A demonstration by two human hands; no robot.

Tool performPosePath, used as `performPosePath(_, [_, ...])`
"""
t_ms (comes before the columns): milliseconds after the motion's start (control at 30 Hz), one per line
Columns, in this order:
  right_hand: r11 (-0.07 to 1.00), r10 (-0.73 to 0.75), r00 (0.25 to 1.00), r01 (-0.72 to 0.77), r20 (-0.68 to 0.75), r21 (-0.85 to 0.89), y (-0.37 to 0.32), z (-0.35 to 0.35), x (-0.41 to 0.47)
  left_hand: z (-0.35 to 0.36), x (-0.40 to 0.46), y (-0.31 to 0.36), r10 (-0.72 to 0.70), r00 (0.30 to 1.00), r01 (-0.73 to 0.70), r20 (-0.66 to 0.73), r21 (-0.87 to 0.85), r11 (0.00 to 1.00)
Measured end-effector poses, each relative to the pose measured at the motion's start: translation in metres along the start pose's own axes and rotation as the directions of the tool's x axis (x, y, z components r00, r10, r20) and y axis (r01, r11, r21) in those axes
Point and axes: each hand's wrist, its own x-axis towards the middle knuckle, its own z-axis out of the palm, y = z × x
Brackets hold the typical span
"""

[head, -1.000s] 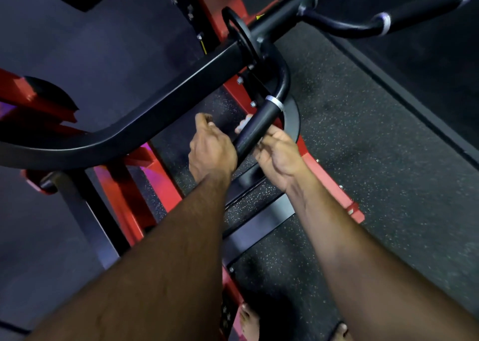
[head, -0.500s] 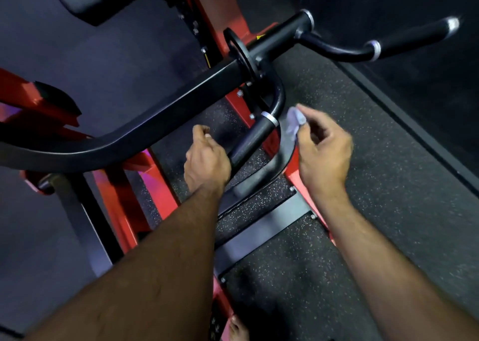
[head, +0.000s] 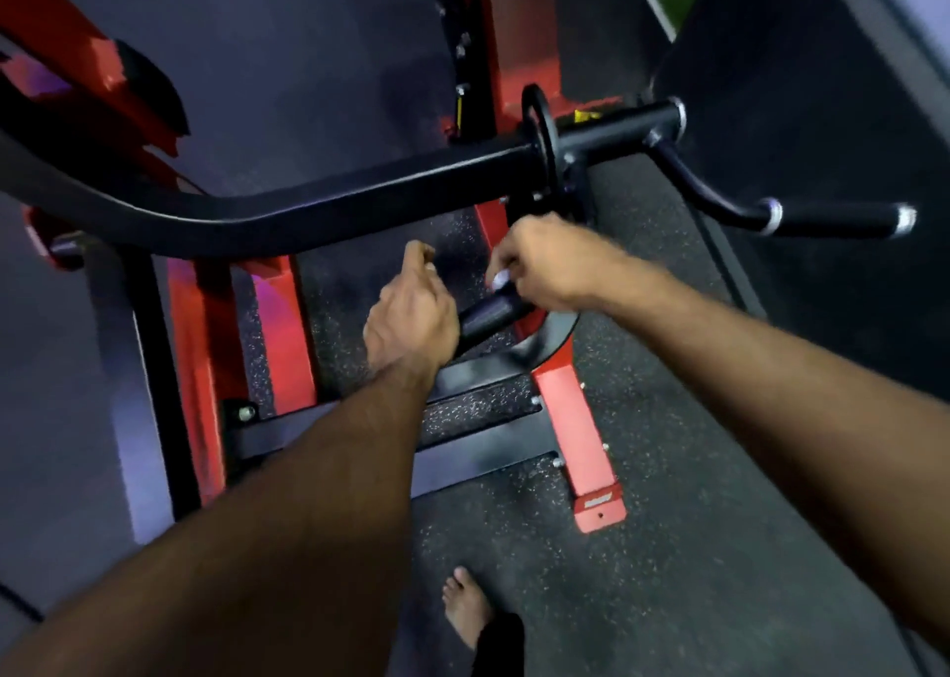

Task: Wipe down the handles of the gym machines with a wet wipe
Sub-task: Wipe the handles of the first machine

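Since half a second ago your right hand (head: 550, 265) has swung back in from beside the machine and come down on the upper end of the short black foam-covered handle (head: 486, 316); your left hand (head: 411, 316) hasn't left the lower end. Camera has also shifted, frame is motion-blurred.

Right grip: fingers curled tight, pinching the small white wet wipe (head: 499, 279) against the handle top, only a scrap of it shows under the knuckles. Left grip: fingers wrapped round the handle's lower end, probably steadying it so the wipe can drag along without the arm swinging.

Handle hangs off the long black curved steel lever arm (head: 318, 216), over the red steel machine frame (head: 570, 399). Second black foam handle with silver end caps (head: 835, 221) sticks out to the right, well apart from both hands, likely next to wipe. Speckled black rubber floor (head: 668, 548) below, a bare foot (head: 465, 607) at the bottom edge.
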Motion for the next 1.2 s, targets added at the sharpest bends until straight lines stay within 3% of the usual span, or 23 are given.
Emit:
performPosePath(67, [0.982,-0.186,0.981,0.183,-0.051,-0.054,-0.005,0.013,-0.016,-0.001,0.0,-0.001,-0.001,1.0,0.001,0.014,0.008,1.0])
performPosePath(133, [0.908,-0.405,0.91,0.388,-0.089,-0.161,0.017,0.018,-0.04,-0.001,-0.001,-0.002,-0.003,1.0,0.003,0.023,-0.001,1.0])
performPosePath(200, [0.836,-0.523,0.845,0.481,-0.116,-0.265,0.048,0.008,-0.041,-0.002,0.0,-0.002,-0.015,0.999,0.015,0.036,-0.001,1.0])
performPosePath(333, [0.905,-0.424,0.879,0.401,-0.219,-0.144,0.048,0.015,-0.028,-0.002,-0.001,0.0,-0.074,0.997,0.073,0.031,0.009,0.997])
performPosePath(467, [0.708,-0.672,0.741,0.64,-0.006,-0.298,0.074,0.013,-0.045,0.0,-0.001,-0.001,-0.085,0.996,0.085,0.012,0.001,0.996])
performPosePath(533, [0.701,-0.681,0.73,0.627,-0.059,-0.34,0.09,-0.001,-0.038,0.001,0.004,-0.002,-0.068,0.998,0.068,0.003,-0.019,0.998])
performPosePath(633, [0.762,-0.647,0.741,0.62,-0.176,-0.188,0.072,0.013,-0.021,0.007,0.003,-0.006,-0.109,0.993,0.106,-0.052,-0.068,0.992])
performPosePath(700, [0.683,-0.729,0.677,0.711,-0.099,-0.166,0.062,0.026,-0.023,0.01,0.001,-0.005,-0.117,0.988,0.109,-0.098,-0.077,0.991])
performPosePath(800, [0.481,-0.867,0.495,0.86,0.051,-0.168,0.09,0.011,-0.018,0.012,-0.001,-0.007,-0.115,0.979,0.099,-0.168,-0.102,0.99])
performPosePath(833, [0.471,-0.873,0.486,0.86,0.036,-0.197,0.101,0.003,-0.011,0.012,-0.001,-0.006,-0.116,0.975,0.101,-0.191,-0.085,0.991])
performPosePath(900, [0.54,-0.84,0.536,0.813,-0.082,-0.218,0.103,-0.007,0.0,0.01,-0.003,-0.001,-0.125,0.97,0.117,-0.208,-0.05,0.992])
performPosePath(967, [0.609,-0.792,0.592,0.783,-0.149,-0.124,0.084,0.001,0.002,0.007,-0.005,0.002,-0.138,0.963,0.13,-0.23,-0.051,0.99])
performPosePath(1033, [0.53,-0.848,0.524,0.837,-0.079,-0.133,0.071,0.016,0.001,0.007,-0.005,0.001,-0.128,0.964,0.118,-0.234,-0.059,0.991])
performPosePath(1133, [0.323,-0.933,0.347,0.923,0.092,-0.209,0.08,0.008,0.009,0.012,-0.003,-0.005,-0.111,0.962,0.091,-0.249,-0.091,0.992])
performPosePath(1200, [0.364,-0.925,0.377,0.915,0.046,-0.173,0.082,-0.006,0.02,0.015,-0.001,-0.007,-0.106,0.963,0.083,-0.25,-0.1,0.992])
